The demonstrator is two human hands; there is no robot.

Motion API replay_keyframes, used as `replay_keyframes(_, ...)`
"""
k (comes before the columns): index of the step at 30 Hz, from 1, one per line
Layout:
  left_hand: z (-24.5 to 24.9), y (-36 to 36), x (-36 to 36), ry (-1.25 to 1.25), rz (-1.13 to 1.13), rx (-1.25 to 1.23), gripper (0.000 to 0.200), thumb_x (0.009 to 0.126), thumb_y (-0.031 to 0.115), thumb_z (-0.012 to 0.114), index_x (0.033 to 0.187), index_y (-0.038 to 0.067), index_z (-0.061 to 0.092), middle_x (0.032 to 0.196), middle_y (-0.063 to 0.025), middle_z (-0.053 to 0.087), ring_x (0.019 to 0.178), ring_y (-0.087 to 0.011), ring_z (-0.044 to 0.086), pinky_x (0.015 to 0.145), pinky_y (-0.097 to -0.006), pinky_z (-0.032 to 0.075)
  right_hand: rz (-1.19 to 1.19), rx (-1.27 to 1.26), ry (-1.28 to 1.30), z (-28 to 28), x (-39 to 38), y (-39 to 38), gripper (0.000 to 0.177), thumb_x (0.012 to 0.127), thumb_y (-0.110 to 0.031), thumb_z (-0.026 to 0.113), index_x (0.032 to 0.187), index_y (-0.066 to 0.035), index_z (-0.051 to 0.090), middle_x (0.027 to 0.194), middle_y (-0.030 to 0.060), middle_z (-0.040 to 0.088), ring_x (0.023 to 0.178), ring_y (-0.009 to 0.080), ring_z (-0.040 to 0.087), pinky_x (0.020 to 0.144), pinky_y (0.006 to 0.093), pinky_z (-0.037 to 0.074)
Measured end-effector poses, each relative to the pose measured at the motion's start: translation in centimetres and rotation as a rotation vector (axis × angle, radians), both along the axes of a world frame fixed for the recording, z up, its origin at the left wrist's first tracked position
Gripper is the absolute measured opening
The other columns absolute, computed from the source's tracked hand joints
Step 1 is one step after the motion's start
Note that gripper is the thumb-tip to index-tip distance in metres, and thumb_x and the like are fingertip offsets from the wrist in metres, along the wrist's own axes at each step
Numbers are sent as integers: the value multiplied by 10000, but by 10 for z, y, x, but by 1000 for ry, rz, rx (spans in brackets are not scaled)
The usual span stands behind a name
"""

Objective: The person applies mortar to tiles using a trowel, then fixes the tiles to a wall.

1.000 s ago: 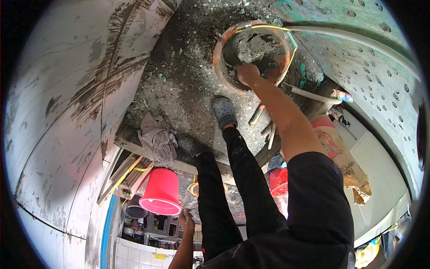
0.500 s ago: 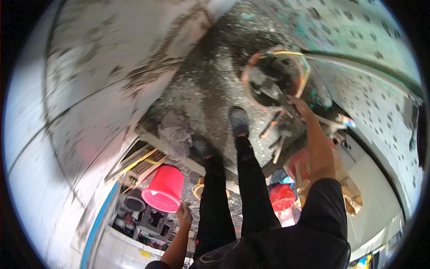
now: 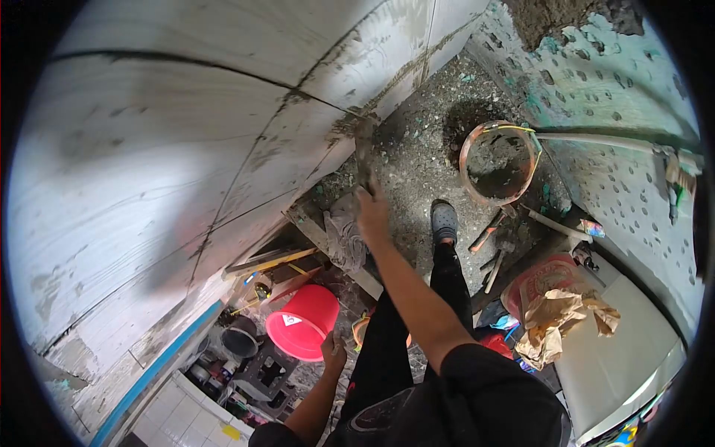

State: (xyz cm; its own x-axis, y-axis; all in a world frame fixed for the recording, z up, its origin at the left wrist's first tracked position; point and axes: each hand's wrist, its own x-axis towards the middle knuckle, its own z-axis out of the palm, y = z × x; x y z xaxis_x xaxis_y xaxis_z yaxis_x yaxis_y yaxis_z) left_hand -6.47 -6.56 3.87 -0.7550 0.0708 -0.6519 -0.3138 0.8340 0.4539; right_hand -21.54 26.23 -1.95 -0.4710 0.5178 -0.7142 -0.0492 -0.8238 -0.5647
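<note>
Wall [image 3: 186, 149] at upper left could be scratched if the trowel [image 3: 363, 153] gripped by the right hand [image 3: 373, 212] is tilted; the left hand's [image 3: 334, 353] closure cannot be told.

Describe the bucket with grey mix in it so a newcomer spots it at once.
Start from the pitted, greenish wall at the picture's right, then drop to the gritty floor at its foot. There, up and right of the grey clog, stands the bucket. Its worn orange rim, yellow strip and grey mix set it apart from the bright pink bucket, lower left.
</note>
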Motion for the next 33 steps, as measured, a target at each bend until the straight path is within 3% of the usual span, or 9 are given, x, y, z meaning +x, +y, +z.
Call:
replay_keyframes(7, 23, -57, -3, 53, 55, -5, 373, 888, 293, 382, 726, -6, 534, 521, -50, 451, 512, -136, 443, 488, -303, 356, -143, 917, -384, -35, -112, -33, 426, 818, -88, 456, 1224, 15, 380, 909, 208, 537, 826, 328, 524, 727, 391, 407)
replay_keyframes(10, 27, -85, 11, 18, 58, -52, 393, 891, 306, 374, 744, -15, 549, 511, -45, 449, 496, -135, 445, 482, -303, 357, 89, 831, -286, 9, -92, -48, 438, 822, -114, 487, 1208, 66, 385, 936, 214, 531, 862, 279, 501, 800, 363, 376)
replay_keyframes(14, 41, -99, 23, -45, 47, -91, 399, 895, 307, 372, 746, -16, 551, 496, -32, 435, 481, -126, 439, 470, -292, 352, 147, 183, -42, 28, -33, -43, 476, 817, -110, 480, 1257, 16, 350, 913, 143, 561, 649, 177, 557, 559, 273, 453)
replay_keyframes(16, 50, -94, 22, -55, 54, -97, 391, 896, 301, 374, 748, -14, 552, 495, -28, 432, 479, -121, 435, 467, -287, 349, -3, 6, -68, 17, -33, -11, 497, 812, -109, 481, 1277, -28, 326, 768, 78, 561, 521, 116, 515, 428, 245, 428)
replay_keyframes(19, 52, -91, 24, -26, 70, -80, 378, 896, 291, 379, 745, -10, 553, 501, -25, 432, 481, -118, 429, 466, -283, 346, 45, 39, 118, 15, -40, 36, 501, 810, -109, 489, 1278, -48, 323, 650, 44, 515, 509, 127, 507, 416, 271, 431)
replay_keyframes(23, 33, -95, 34, -35, 85, -66, 377, 894, 287, 381, 732, -9, 548, 511, -33, 435, 489, -129, 427, 472, -290, 346, 117, -20, 59, 43, -44, -5, 450, 818, -111, 487, 1245, -47, 359, 643, 35, 495, 486, 122, 483, 408, 267, 414)
replay_keyframes(29, 47, -65, 24, -8, 37, -30, 390, 888, 299, 374, 726, -9, 550, 524, -59, 454, 507, -150, 447, 492, -304, 359, -257, 81, 123, -18, -75, -7, 315, 802, -106, 509, 1097, -6, 466, 711, 30, 487, 534, 92, 466, 448, 239, 390)
replay_keyframes(32, 42, -76, 33, -28, 92, -82, 404, 887, 307, 363, 722, -12, 548, 524, -70, 470, 505, -162, 464, 496, -312, 366, 8, 143, -8, -11, -100, -8, 342, 799, -116, 513, 1118, -4, 461, 743, 38, 514, 571, 90, 486, 488, 219, 395)
replay_keyframes(33, 35, -78, 37, -37, 114, -97, 409, 887, 309, 358, 721, -14, 547, 523, -74, 475, 503, -167, 470, 497, -316, 368, 62, 502, -138, -20, -99, -32, 369, 804, -130, 515, 1144, -9, 437, 787, 66, 538, 578, 105, 502, 465, 240, 397)
